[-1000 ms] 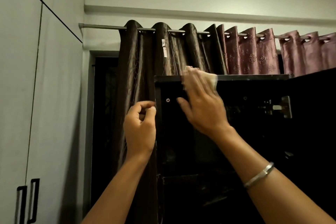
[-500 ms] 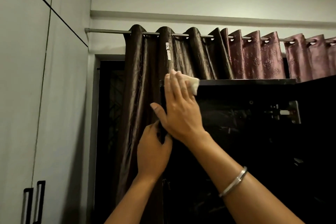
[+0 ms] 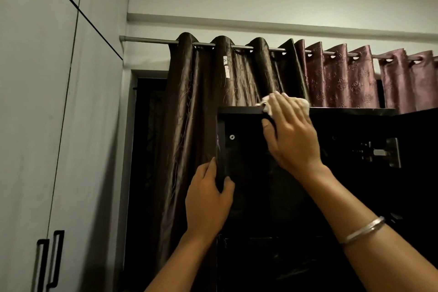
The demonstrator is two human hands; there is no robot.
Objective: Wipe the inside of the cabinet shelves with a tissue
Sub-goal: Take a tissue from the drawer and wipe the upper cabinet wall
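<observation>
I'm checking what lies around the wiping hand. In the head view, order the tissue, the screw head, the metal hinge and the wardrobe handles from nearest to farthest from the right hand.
From the right hand:
1. Tissue, under its fingers on the cabinet's top edge.
2. Screw head, just left.
3. Metal hinge, to the right.
4. Wardrobe handles, far lower left.

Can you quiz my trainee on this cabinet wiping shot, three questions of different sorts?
1. True or false: the right hand presses the tissue on the cabinet's top edge.
2. What does the left hand grip? A) curtain B) cabinet's left front edge C) rod
3. Fill in: on the right wrist is a metal ____.

Key: 1 true; 2 B; 3 bangle.
</observation>
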